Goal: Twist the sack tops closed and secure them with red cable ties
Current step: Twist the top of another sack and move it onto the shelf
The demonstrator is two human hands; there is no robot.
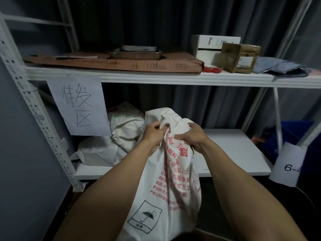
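White perforated steel forms the rack upright [34, 108] at the far left, and a handwritten paper sign [78, 105] hangs from the front edge of the upper shelf [156, 78]. On that shelf's left half lies flattened cardboard [104, 62] with a metal tray [135, 53] on it. Below, filled white sacks [121, 133] slump at the left end of the lower shelf [234, 150]. In front of that shelf's middle stands the printed sack [170, 180], red lettering facing the camera. The left hand [152, 133] grips its bunched top with curled fingers, and the right hand [191, 134] clamps the gathered neck just beside it. Further right on the upper shelf, a small blurred heap of red cable ties [212, 70] lies near the front edge, touching a brown parcel [241, 58], with grey bags [278, 66] beyond. A paper label [288, 164] hangs at the lower shelf's right corner.
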